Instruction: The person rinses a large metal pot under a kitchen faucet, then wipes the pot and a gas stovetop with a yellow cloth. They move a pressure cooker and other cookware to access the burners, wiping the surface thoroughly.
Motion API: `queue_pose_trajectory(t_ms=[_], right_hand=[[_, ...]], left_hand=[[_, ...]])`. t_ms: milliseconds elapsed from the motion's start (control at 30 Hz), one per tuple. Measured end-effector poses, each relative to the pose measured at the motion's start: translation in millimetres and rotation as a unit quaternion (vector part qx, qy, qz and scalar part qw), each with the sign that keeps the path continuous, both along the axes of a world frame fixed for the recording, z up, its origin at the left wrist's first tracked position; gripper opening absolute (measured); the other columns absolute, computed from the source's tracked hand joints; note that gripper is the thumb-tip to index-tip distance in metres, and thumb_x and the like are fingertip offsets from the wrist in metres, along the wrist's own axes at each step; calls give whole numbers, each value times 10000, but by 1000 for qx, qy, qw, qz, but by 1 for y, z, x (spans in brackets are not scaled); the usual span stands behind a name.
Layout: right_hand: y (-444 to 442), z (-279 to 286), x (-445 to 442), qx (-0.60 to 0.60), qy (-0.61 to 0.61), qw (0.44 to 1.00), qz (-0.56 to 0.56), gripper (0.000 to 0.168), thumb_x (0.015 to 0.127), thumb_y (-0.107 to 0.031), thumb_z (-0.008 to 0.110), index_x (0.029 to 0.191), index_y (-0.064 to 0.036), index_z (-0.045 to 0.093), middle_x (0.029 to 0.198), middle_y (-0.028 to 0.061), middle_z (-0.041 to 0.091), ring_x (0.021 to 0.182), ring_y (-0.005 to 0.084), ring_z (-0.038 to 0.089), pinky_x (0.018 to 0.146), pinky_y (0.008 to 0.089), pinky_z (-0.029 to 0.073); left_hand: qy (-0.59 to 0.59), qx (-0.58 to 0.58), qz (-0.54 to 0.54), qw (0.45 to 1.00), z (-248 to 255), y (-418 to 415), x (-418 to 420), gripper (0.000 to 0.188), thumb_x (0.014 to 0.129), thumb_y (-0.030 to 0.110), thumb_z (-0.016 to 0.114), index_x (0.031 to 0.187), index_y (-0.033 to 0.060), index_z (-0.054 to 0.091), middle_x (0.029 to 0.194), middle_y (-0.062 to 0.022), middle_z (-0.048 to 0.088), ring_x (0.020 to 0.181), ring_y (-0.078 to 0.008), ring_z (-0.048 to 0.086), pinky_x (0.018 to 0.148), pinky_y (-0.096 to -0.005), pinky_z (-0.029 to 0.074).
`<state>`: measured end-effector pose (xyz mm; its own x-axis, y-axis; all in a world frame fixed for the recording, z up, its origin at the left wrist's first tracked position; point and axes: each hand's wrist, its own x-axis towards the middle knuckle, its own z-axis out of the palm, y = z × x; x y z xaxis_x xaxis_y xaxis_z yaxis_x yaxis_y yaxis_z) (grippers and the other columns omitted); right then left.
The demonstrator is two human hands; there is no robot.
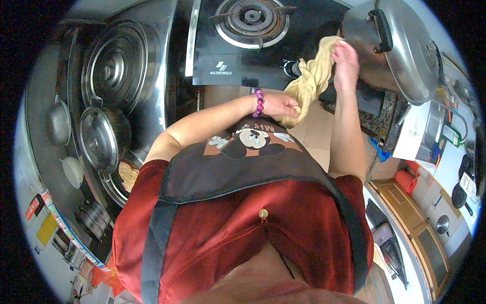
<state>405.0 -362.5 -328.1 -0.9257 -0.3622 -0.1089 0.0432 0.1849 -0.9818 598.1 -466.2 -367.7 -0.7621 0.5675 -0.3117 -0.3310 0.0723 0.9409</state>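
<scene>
A twisted yellow cloth (pixel 313 78) hangs slantwise in front of the black glass gas stove (pixel 228 57). Its lower end is bunched in my left hand (pixel 280 105), whose wrist wears a purple beaded bracelet. At the cloth's upper end, my right hand (pixel 346 62) grips it, slightly blurred, close to the side of a large steel pot (pixel 366 41). The cloth partly covers the stove's control knob (pixel 291 68). Beyond them sits the round burner (pixel 252 17) with its metal pan supports.
Lidded steel pots (pixel 117 70) and a smaller glass-lidded pan (pixel 99 138) line the left counter. To the right are a sink faucet (pixel 457 114) and a white counter (pixel 453 163). A wooden cabinet (pixel 402 224) stands at lower right, with a red container (pixel 405 181) nearby.
</scene>
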Motion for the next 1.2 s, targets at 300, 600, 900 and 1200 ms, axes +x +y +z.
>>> queue_pose_trajectory(t_ms=[300, 600, 900, 1200], right_hand=[[-8, -55, 6, 564, 323, 689, 319, 454, 879, -155, 292, 1321, -69, 350, 1419, 141, 244, 1308, 262, 250, 1087, 366, 148], [9, -36, 46, 606, 334, 612, 383, 454, 849, -134, 320, 1254, 55, 403, 1353, 190, 350, 1293, 257, 284, 1086, 371, 145], [39, -40, 118, 522, 317, 728, 312, 697, 725, -275, 642, 1257, 82, 370, 1377, 211, 286, 1310, 307, 222, 1069, 379, 196], [40, -71, 145, 451, 361, 778, 247, 459, 730, -100, 517, 1158, 60, 471, 1276, 210, 419, 1234, 327, 350, 1030, 401, 276]], left_hand=[[-284, 276, 188, 899, -16, -8, 11, 437, 879, 292, 516, 1204, 3, 473, 1170, -88, 537, 1134, -139, 446, 991, -286, 299], [-110, -20, 16, 994, -15, -11, 10, 857, 737, 526, 617, 1308, -33, 307, 1311, -182, 379, 1218, -238, 355, 1022, -322, 266], [-125, 2, 52, 991, -28, -13, 27, 705, 736, 389, 654, 1245, -26, 395, 1190, -143, 496, 1097, -182, 455, 938, -282, 338], [-228, 174, 153, 946, -38, -49, 62, 533, 767, 213, 658, 1207, 13, 433, 1045, -41, 562, 961, -125, 527, 854, -260, 415]])
